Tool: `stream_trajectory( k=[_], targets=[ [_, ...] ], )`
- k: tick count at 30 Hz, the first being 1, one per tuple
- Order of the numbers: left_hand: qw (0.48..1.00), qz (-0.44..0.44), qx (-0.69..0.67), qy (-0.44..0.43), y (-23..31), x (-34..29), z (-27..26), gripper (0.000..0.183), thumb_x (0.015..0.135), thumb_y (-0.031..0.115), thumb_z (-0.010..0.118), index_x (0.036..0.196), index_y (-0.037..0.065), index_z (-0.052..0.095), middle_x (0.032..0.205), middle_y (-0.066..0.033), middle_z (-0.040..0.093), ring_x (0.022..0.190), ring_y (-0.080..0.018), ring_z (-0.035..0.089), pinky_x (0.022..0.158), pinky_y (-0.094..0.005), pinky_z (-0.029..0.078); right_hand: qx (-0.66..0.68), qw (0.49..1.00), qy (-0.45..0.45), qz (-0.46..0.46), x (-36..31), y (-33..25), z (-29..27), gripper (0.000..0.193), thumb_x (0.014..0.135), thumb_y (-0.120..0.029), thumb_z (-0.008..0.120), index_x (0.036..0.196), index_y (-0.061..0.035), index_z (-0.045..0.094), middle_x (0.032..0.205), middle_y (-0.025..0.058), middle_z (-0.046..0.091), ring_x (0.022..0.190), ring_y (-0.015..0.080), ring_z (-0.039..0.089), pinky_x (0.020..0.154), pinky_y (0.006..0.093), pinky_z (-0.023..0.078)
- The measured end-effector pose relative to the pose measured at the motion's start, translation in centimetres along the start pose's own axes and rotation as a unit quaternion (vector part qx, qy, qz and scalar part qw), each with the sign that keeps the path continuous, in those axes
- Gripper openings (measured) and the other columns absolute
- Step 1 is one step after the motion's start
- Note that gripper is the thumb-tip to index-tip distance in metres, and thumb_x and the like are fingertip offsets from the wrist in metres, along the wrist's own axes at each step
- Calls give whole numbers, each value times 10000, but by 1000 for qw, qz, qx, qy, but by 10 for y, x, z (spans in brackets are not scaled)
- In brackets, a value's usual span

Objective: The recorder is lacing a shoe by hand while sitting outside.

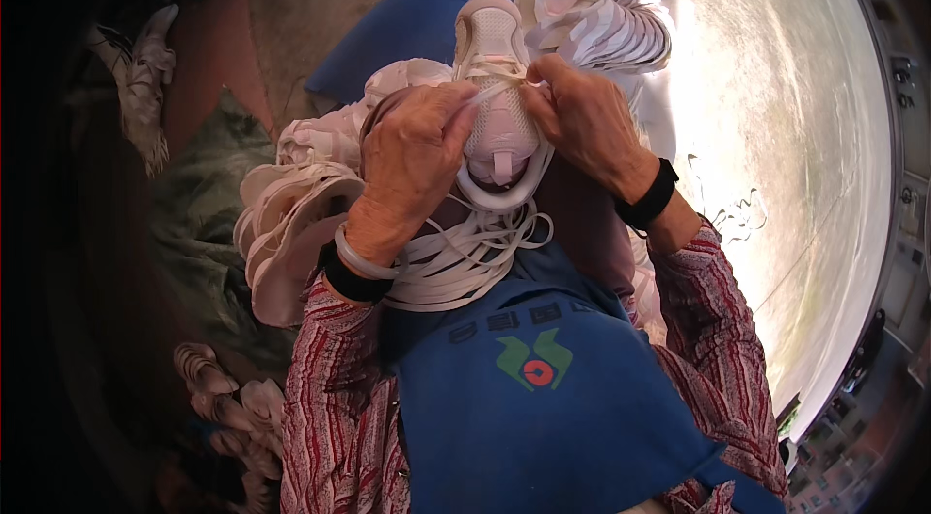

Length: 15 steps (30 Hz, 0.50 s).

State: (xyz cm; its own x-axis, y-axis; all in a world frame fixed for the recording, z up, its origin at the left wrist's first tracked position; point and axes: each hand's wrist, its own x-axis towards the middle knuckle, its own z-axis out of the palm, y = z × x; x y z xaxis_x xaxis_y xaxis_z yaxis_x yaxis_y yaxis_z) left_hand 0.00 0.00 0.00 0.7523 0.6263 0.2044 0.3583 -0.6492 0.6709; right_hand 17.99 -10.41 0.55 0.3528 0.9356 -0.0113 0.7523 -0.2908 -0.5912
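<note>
A pale pink and white shoe upper [500,131] rests before me, its toe pointing away and its tongue tab toward me. White lace crosses its front. My left hand [412,150] pinches a white shoelace [497,87] at the upper's left side. At the right side, my right hand [590,121] is closed with thumb and forefinger on the lace near the eyelets. The fingertips partly hide the lace ends. A loose bunch of white laces [456,262] lies across my lap, just below the upper, over a blue apron [543,417].
Stacked shoe uppers [296,223] lie to the left, beside my left forearm. Another fanned stack of pale uppers [621,19] sits at the far right on a blue surface [407,15]. More uppers [233,398] are at the lower left, near dark green cloth [218,213].
</note>
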Motion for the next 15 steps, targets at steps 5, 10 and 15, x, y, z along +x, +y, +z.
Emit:
stream_trajectory(
  k=[5, 10, 15],
  targets=[
    [996, -43, -53, -55, 7, -2, -6, 155, 897, 167, 661, 932, 16, 671, 822, -122, 669, 757, -270, 655, 688, -370, 500, -31, 999, 19, -38, -18, 10, 5, 304, 949, -321, 589, 930, -20, 627, 703, 197, 650, 693, 364, 667, 641, 450, 505],
    [951, -154, -239, -121, -2, -12, -7, 192, 935, 174, 624, 862, -3, 626, 729, -43, 588, 675, -129, 555, 626, -293, 451, -26, 999, -27, 36, -36, 4, 4, 356, 955, -373, 584, 929, -23, 640, 735, 185, 664, 700, 369, 660, 651, 449, 508],
    [901, -278, -285, -173, 12, -3, -24, 237, 973, 237, 605, 871, 24, 624, 713, 7, 560, 559, -64, 493, 509, -228, 420, -8, 999, -2, 40, -41, 6, -2, 352, 948, -370, 602, 980, -21, 639, 770, 190, 669, 714, 374, 658, 660, 453, 510]
  ],
)
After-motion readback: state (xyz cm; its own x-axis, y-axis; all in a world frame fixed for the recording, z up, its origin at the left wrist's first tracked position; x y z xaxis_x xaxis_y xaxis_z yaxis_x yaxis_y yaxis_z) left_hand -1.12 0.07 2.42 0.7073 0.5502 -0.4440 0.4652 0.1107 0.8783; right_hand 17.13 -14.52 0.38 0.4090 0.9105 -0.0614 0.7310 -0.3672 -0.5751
